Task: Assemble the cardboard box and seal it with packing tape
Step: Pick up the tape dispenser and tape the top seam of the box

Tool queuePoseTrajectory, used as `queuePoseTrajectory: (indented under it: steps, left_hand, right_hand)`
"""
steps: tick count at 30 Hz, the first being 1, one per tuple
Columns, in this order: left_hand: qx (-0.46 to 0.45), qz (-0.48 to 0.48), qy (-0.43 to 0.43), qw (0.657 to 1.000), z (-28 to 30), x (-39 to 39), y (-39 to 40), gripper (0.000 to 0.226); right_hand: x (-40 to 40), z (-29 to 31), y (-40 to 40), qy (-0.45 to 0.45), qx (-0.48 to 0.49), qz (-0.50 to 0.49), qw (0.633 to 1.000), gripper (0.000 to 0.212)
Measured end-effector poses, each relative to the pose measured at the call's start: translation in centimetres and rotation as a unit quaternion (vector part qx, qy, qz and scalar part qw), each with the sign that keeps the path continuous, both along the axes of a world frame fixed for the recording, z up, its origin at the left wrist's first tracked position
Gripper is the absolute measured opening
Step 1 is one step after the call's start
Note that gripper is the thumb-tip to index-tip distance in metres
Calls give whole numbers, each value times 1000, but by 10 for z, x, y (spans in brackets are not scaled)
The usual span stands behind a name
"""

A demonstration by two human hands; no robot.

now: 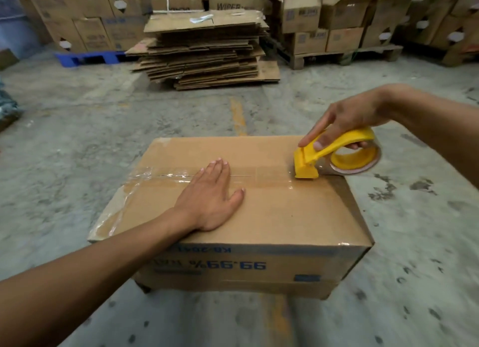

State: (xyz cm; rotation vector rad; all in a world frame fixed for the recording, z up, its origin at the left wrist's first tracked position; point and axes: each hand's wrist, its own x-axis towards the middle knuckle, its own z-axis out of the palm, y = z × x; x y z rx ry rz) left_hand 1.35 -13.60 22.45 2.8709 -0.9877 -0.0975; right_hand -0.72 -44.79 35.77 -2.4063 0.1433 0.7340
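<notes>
Box: closed cardboard box (272,211) sits on the concrete floor (77,139), low and centre in the head view; blue print on its near side reads upside down.
Top seam: a strip of clear packing tape (264,176) runs left to right across the top along the flap seam. It is wrinkled at the left edge, where more tape runs along the top toward the near left corner.
Left hand: left hand (210,198) lies flat, palm down, on the box top, fingers spread wide and holding nothing. Fingertips reach the taped seam; the thumb points right.
Right hand: right hand (347,121) is wrapped around the handle of a yellow tape dispenser (334,152), index finger stretched along its top toward the head.
Dispenser: its front end touches the box top at the right end of the seam, near the right edge. The tape roll hangs out past that edge.
Background: a stack of flattened cartons (204,51) on the floor straight ahead, well apart from the box; built boxes on pallets (337,53) behind and to the right; a blue pallet (88,57) at left.
</notes>
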Motion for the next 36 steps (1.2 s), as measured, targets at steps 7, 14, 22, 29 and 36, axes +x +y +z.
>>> queuePoseTrajectory:
  steps: [7, 14, 22, 29, 36]
  left_hand:
    - [31, 2, -11, 999, 2, 5, -7, 77]
    - [-4, -98, -34, 995, 15, -23, -87, 80]
    - [-45, -89, 2, 995, 1, -30, -134, 83]
    - [-36, -87, -5, 996, 1, -33, -132, 83]
    - [-14, -101, -7, 995, -2, -30, -133, 85]
  right_hand:
    - [-20, -11, -19, -12, 9, -6, 1000, 34]
    - [-24, -15, -24, -12, 41, -9, 999, 35]
    - [-29, -16, -31, -13, 51, -6, 999, 41]
    - [-49, -5, -54, -11, 51, -6, 999, 51]
    - [-105, 6, -108, 12, -16, -71, 997, 57]
